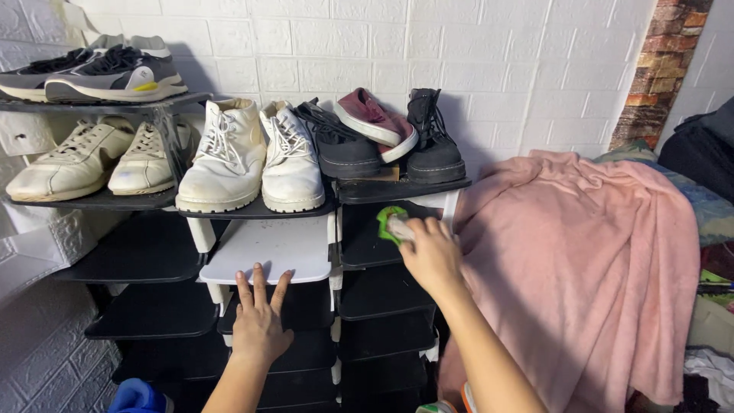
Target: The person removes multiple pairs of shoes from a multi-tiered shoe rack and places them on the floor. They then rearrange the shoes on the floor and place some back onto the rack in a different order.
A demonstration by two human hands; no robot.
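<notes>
The right hand (pixel 433 256) reaches to a black shelf (pixel 367 237) of the shoe rack, fingers curled around a green cleaning cloth (pixel 391 222) with a pale patch showing between the fingertips; the cloth is pressed against the shelf just under the ledge that carries the dark shoes. The left hand (pixel 258 325) is open and holds nothing, its fingers spread flat with the tips resting on the front edge of a white shelf (pixel 271 246) in the middle column of the rack. Directly above that white shelf stands a pair of white high-top boots (pixel 256 157), toes forward. To their right, on the next ledge, sit a black canvas shoe (pixel 340 141), a maroon slip-on (pixel 376 121) propped on top of it, and a black lace-up boot (pixel 433 138). To the left a pair of cream sneakers (pixel 95 157) rests on a lower shelf, with a pair of grey and black trainers (pixel 99 73) on the top shelf above them. A pink fleece blanket (pixel 589 268) hangs draped just to the right of the rack, touching its side near the right forearm. The wall behind is white faux-brick panelling (pixel 428 38).
</notes>
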